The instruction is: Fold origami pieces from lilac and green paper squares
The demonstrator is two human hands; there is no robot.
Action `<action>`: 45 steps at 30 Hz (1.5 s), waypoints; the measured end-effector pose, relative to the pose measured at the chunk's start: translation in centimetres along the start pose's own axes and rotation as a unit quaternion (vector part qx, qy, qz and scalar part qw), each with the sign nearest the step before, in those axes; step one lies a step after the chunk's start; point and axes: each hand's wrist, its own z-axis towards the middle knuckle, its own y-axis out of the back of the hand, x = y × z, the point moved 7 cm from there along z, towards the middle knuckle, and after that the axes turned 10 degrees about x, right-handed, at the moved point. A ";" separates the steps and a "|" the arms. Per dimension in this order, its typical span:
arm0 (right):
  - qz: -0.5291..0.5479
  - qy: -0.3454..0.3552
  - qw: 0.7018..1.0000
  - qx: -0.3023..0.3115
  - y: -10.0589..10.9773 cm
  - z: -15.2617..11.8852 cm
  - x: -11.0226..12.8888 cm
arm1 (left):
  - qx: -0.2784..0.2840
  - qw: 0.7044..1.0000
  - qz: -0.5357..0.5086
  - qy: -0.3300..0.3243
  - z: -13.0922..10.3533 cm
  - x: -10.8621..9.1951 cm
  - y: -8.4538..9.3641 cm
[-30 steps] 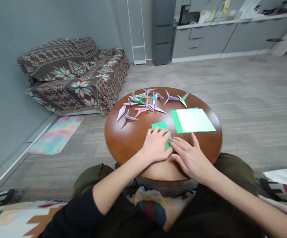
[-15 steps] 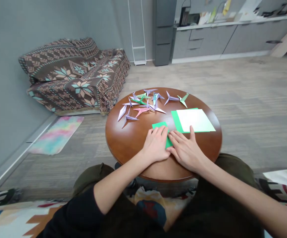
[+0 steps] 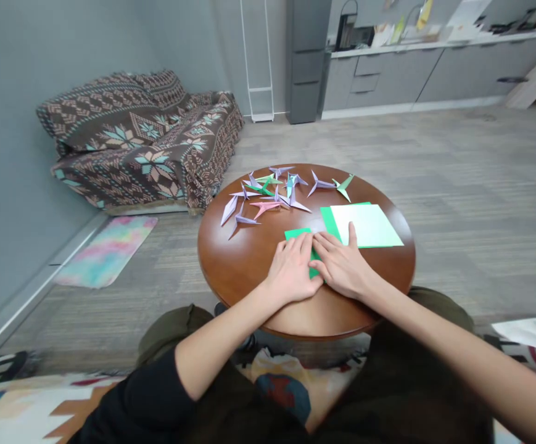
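A folded piece of green paper [image 3: 298, 233] lies on the round brown table, partly hidden under both hands. My left hand [image 3: 293, 268] presses down on it with bent fingers held close together. Against the paper's right part rests my right hand [image 3: 342, 265], its fingers stretched out and the thumb and little finger spread apart. The fingertips of the two hands nearly meet. Just beyond my right hand lies a stack of flat sheets, a white sheet [image 3: 367, 225] over a green sheet [image 3: 330, 223].
Several folded paper birds, including a pink one [image 3: 266, 206] and a purple one [image 3: 242, 221], stand along the far side of the table [image 3: 230, 265]. A covered sofa [image 3: 142, 142] is at the left, with a pastel mat [image 3: 108, 253] on the floor.
My right hand has shifted slightly up and left along the green paper, with its thumb now farther onto it. My left hand stays nearly in place.
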 end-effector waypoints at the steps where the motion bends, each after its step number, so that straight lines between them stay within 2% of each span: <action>1: 0.002 0.002 1.000 0.003 0.0 0.2 -0.2 | 0.000 1.000 -0.004 -0.001 0.0 0.0 0.0; 10: 0.042 0.000 0.999 0.016 -0.2 3.0 -2.2 | -0.001 1.000 -0.015 0.001 0.1 0.1 0.0; 13: 0.050 -0.004 0.999 0.012 0.1 3.0 -2.7 | 0.002 1.000 -0.012 0.007 0.0 0.3 -0.1; 20: 0.053 0.052 0.997 0.000 1.1 -0.6 -0.7 | 0.002 1.000 -0.001 0.010 0.0 0.2 0.0; 28: 0.040 0.067 0.997 -0.014 2.0 -3.9 0.5 | 0.034 0.998 0.059 -0.001 -0.1 -0.3 0.0; 36: 0.065 0.083 0.994 -0.043 3.6 -7.7 2.5 | 0.019 0.997 0.077 -0.005 -0.1 -0.4 0.1; 39: 0.115 0.076 0.990 -0.022 3.9 -9.0 2.9 | 0.018 0.997 0.079 -0.016 -0.2 -0.6 0.2; 42: 0.268 0.032 0.962 -0.038 4.1 -9.1 1.6 | 0.014 0.996 0.078 -0.031 -0.3 -0.6 0.2; 43: 0.342 0.004 0.938 -0.059 4.0 -8.9 0.7 | 0.010 0.997 0.073 -0.036 -0.4 -0.6 0.2; 45: 0.499 -0.055 0.860 -0.088 3.1 -8.0 -1.4 | -0.001 0.997 0.056 -0.045 -0.5 -0.6 0.3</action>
